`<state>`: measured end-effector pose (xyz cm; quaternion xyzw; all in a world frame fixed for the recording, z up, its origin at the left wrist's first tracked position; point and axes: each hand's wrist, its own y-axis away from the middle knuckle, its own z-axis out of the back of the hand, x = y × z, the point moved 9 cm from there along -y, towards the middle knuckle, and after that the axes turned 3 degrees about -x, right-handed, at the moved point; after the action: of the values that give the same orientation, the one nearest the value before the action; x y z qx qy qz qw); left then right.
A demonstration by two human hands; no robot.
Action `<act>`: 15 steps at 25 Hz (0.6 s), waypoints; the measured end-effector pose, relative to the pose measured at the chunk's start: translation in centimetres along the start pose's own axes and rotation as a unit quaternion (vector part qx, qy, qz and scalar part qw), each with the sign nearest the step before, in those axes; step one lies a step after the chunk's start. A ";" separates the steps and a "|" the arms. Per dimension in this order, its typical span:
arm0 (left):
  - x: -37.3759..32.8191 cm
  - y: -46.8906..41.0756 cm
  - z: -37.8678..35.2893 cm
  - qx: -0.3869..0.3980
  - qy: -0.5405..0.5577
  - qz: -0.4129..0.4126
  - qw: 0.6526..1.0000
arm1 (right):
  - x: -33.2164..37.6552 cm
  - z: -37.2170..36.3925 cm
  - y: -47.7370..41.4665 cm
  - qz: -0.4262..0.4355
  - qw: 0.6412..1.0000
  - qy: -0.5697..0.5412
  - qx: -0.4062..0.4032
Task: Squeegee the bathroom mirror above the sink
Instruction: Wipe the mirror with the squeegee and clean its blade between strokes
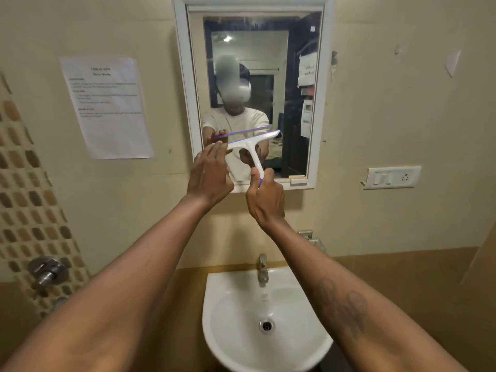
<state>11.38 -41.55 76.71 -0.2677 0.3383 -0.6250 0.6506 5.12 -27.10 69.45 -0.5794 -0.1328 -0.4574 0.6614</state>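
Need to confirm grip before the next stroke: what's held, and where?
Right hand holds the squeegee by its handle's lower end; left hand steadies the blade's left end.

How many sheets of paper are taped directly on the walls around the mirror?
1: a printed sheet left of the mirror. Other sheets appear only as reflections inside it.

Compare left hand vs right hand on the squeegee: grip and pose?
The right hand is fisted around the squeegee handle; the left hand is open, fingers extended at the blade's left end. The right sits lower than the left. Both are raised before the mirror.
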 end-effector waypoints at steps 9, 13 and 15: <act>3.9 -8.2 11.7 -0.136 -0.038 0.001 0.990 | 12.4 0.9 -9.7 0.068 0.992 -0.079 -0.075; 4.7 -10.9 13.7 -0.133 -0.054 -0.005 0.990 | 16.2 0.8 -13.4 0.073 0.986 -0.115 -0.095; 5.0 -12.1 14.3 -0.129 -0.056 -0.011 0.990 | 17.7 0.7 -14.8 0.083 0.984 -0.119 -0.104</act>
<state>14.74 -48.47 94.49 -0.3880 0.3763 -0.5673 0.6213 3.83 -33.08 91.68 -0.7045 -0.1135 -0.3400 0.6125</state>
